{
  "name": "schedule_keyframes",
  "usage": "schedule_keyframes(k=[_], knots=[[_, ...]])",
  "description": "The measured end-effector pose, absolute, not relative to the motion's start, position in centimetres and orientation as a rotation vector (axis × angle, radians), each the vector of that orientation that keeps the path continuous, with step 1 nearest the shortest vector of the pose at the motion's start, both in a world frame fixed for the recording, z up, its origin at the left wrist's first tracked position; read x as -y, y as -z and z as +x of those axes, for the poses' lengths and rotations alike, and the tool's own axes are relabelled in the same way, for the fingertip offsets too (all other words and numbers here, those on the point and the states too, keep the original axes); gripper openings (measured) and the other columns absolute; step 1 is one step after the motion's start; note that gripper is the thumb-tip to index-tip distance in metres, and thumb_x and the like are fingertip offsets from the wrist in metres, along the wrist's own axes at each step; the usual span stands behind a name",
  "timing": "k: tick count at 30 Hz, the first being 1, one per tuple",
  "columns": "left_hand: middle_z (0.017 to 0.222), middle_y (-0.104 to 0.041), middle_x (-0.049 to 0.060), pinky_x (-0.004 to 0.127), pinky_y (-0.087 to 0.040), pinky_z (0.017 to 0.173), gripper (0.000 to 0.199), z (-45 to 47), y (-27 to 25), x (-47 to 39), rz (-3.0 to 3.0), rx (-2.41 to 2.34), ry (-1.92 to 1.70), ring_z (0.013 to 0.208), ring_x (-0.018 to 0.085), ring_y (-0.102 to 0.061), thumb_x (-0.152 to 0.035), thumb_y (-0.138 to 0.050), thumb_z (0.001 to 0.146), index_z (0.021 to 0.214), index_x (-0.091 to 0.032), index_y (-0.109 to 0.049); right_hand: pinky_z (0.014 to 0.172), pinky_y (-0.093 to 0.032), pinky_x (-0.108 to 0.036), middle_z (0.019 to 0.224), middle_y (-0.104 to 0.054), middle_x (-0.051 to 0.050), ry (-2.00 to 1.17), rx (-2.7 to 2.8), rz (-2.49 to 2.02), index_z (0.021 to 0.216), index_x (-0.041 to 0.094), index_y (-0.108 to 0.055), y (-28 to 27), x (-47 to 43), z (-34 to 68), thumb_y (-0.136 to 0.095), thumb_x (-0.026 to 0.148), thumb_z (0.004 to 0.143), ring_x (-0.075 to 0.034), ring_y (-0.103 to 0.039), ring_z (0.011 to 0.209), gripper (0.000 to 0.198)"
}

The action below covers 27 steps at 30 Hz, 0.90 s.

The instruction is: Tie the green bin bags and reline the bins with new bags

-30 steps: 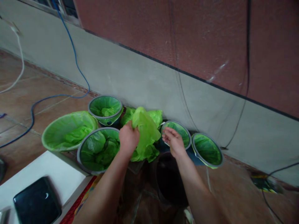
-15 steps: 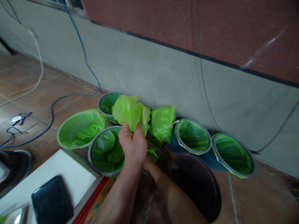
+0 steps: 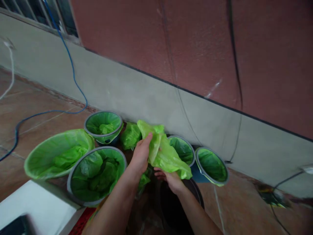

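A light green plastic bag [image 3: 166, 153] hangs crumpled over a dark brown bin [image 3: 199, 195]. My left hand [image 3: 143, 151] is closed on the bag's upper left side, thumb on top. My right hand [image 3: 172, 181] is below the bag's lower edge, palm turned up with fingers apart; the bag lies close over it, and I cannot tell if they touch. Behind my left hand sits a bundled green bag [image 3: 130, 135] against the wall. Another green bag [image 3: 144, 179], partly hidden by my left forearm, lies lower down.
Bins lined with green bags stand around: a wide one [image 3: 29, 163], a grey-rimmed one [image 3: 70, 182], one near the wall [image 3: 88, 130], and two [image 3: 193, 153] [image 3: 225, 176] at the right. A white box [image 3: 44, 202] with a phone [image 3: 17, 225] is front left. A blue cable [image 3: 49, 111] crosses the floor.
My view has turned right. The bag has moved right and is now spread longer, over the dark bin. My right hand has risen from behind the left to under the bag.
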<state>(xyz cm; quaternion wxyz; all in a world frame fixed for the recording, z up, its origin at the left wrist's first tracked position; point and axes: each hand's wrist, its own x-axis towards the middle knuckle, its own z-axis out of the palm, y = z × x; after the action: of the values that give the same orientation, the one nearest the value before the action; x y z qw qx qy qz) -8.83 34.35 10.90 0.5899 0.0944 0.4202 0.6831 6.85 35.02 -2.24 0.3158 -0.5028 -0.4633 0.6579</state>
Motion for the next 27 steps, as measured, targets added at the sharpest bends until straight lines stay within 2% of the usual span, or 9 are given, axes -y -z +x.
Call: schedule_keyframes(k=[2, 7, 10, 12, 14, 16, 19, 23, 27], knots=[[0.089, -0.074, 0.01, 0.031, -0.058, 0.074, 0.029, -8.1, -10.6, -34.4, 0.231, -0.969, -1.539, 0.081, 0.021, -0.071, -0.038, -0.065, 0.081, 0.096, -0.012, -0.069, 0.069, -0.055, -0.037, 0.091, -0.073, -0.007, -1.717, 1.037, -1.237, 0.089, 0.02, -0.066, -0.3, -35.2, 11.2, -0.078, 0.049, 0.061, -0.023, -0.069, 0.08, 0.042], [0.087, -0.075, 0.01, 0.033, -0.059, 0.074, 0.031, -5.5, -9.8, -33.9, 0.255, -1.011, -1.372, 0.079, 0.022, -0.071, -0.039, -0.065, 0.083, 0.1, -0.013, -0.067, 0.076, -0.055, -0.037, 0.094, -0.073, -0.006, -1.528, 0.844, -1.183, 0.088, 0.022, -0.066, -4.0, -35.3, 21.5, -0.07, 0.039, 0.07, -0.022, -0.068, 0.088, 0.025], [0.081, -0.074, 0.01, 0.035, -0.059, 0.071, 0.031, -4.0, -10.1, -33.2, 0.251, -1.029, -1.228, 0.077, 0.024, -0.072, -0.041, -0.064, 0.084, 0.097, -0.013, -0.067, 0.064, -0.053, -0.033, 0.083, -0.072, -0.005, -1.178, 0.705, -1.32, 0.084, 0.023, -0.066, -5.0, -35.4, 25.9, -0.069, 0.038, 0.068, -0.02, -0.066, 0.073, 0.023], [0.078, -0.074, 0.011, 0.037, -0.059, 0.068, 0.034, -3.0, -10.4, -32.7, 0.291, -1.03, -1.124, 0.074, 0.025, -0.071, -0.045, -0.063, 0.084, 0.096, -0.013, -0.068, 0.064, -0.051, -0.033, 0.082, -0.07, -0.005, -0.858, 0.714, -1.375, 0.085, 0.022, -0.065, -6.0, -35.0, 27.3, -0.072, 0.037, 0.064, -0.019, -0.064, 0.071, 0.026], [0.077, -0.074, 0.01, 0.036, -0.058, 0.066, 0.036, -2.0, -10.5, -32.3, 0.362, -1.034, -1.04, 0.071, 0.024, -0.071, -0.046, -0.062, 0.084, 0.095, -0.013, -0.069, 0.074, -0.051, -0.036, 0.093, -0.07, -0.006, -0.618, 0.935, -1.348, 0.095, 0.02, -0.066, -7.1, -34.1, 27.1, -0.073, 0.035, 0.064, -0.021, -0.064, 0.082, 0.035], [0.077, -0.074, 0.009, 0.034, -0.057, 0.065, 0.033, -0.8, -10.2, -32.0, 0.44, -1.046, -0.982, 0.068, 0.022, -0.07, -0.044, -0.062, 0.084, 0.094, -0.013, -0.07, 0.088, -0.049, -0.041, 0.113, -0.067, -0.008, -0.635, 1.371, -1.304, 0.116, 0.023, -0.063, -7.8, -32.7, 25.6, -0.071, 0.03, 0.07, -0.023, -0.062, 0.101, 0.047], [0.082, -0.075, 0.009, 0.032, -0.056, 0.065, 0.035, 1.2, -9.5, -31.4, 0.571, -1.052, -0.907, 0.068, 0.021, -0.069, -0.046, -0.062, 0.083, 0.093, -0.014, -0.07, 0.107, -0.037, -0.043, 0.137, -0.054, -0.008, -0.598, 1.842, -1.252, 0.127, 0.024, -0.059, -7.2, -31.1, 22.6, -0.066, 0.018, 0.07, -0.025, -0.049, 0.126, 0.058], [0.091, -0.075, 0.01, 0.033, -0.055, 0.073, 0.036, 3.1, -9.1, -30.6, 0.82, -0.975, -0.741, 0.078, 0.022, -0.07, -0.047, -0.069, 0.075, 0.092, -0.015, -0.071, 0.1, -0.044, -0.038, 0.113, -0.069, -0.009, -0.543, 1.939, -1.381, 0.109, 0.019, -0.068, -5.1, -31.0, 21.6, -0.048, 0.004, 0.069, -0.022, -0.061, 0.108, 0.047], [0.103, -0.074, 0.006, 0.035, -0.053, 0.085, 0.049, 3.6, -8.9, -30.3, 1.226, -0.913, -0.612, 0.095, 0.027, -0.067, -0.028, -0.081, 0.058, 0.105, -0.018, -0.069, 0.088, -0.05, -0.033, 0.102, -0.073, -0.006, -0.476, 1.672, -1.531, 0.099, 0.019, -0.07, -5.0, -32.2, 24.5, -0.045, 0.008, 0.073, -0.021, -0.067, 0.093, 0.038]])
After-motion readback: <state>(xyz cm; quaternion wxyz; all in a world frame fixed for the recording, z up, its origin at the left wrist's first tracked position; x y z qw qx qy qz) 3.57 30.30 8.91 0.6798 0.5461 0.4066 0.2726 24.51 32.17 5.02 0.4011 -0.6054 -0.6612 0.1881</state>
